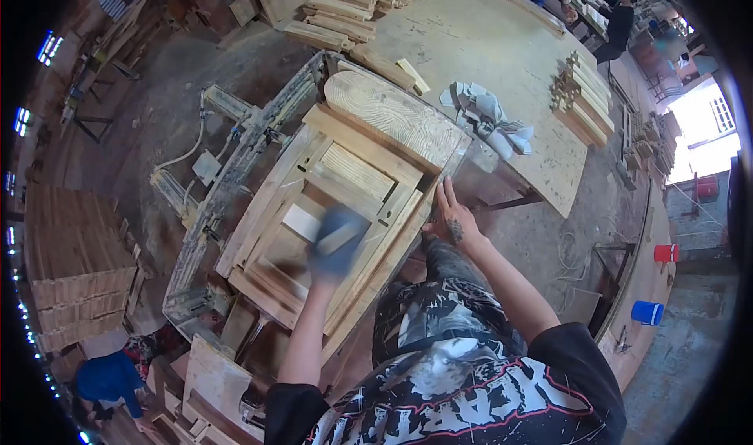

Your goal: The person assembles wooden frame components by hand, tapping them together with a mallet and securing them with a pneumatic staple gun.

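Observation:
My left hand (337, 245), in a blue-grey covering that looks like a glove, is smeared by motion over the wooden frame (376, 237). A pale strip crosses it, and I cannot tell whether the fingers hold anything. My right hand (456, 221) is bare, its fingers stretched along the frame's near right edge, by the upper corner. The frame lies tilted on a stand, with an inset wooden panel (357, 170) and dark slots in its rails. Above it rests a thick board with a rounded end (384, 116), showing bold wood grain.
A metal clamp rig (227, 186) borders the frame on the left. Behind, a large table (455, 37) carries stacked wood pieces (341, 6), crumpled cloth (486, 119) and more strips (580, 96). Other people work at far right and lower left. Red and blue buckets (647, 313) stand at right.

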The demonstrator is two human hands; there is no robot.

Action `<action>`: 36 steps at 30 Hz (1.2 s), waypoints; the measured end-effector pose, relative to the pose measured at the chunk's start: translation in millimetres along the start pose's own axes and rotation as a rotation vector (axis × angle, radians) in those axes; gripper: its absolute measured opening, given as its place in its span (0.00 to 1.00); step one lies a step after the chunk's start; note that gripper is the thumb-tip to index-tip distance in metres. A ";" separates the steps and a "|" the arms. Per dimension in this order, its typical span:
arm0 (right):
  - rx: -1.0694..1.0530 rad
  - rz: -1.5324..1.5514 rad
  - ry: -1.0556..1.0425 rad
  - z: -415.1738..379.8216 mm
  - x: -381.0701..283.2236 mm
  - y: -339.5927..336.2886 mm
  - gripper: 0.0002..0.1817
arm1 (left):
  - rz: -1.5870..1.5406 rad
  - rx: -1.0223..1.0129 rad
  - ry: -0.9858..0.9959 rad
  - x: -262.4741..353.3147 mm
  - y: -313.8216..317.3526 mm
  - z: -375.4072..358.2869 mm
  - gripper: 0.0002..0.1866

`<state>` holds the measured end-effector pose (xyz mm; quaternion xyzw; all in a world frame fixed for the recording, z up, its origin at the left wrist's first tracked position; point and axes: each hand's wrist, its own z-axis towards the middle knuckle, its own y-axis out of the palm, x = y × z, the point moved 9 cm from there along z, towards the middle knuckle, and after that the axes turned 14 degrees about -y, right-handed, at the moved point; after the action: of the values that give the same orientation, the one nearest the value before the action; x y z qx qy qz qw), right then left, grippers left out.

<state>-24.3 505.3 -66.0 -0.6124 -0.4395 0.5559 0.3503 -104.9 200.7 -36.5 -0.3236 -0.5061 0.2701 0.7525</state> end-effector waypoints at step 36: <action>-0.067 0.067 0.043 6.9 -4.2 8.2 0.60 | 0.143 -0.098 -0.566 -129.0 -174.2 -201.4 0.11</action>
<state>-29.9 498.0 -72.9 -0.6498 -0.4295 0.5391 0.3203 53.4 -49.4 -35.8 -0.3063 -0.6840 0.3771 0.5441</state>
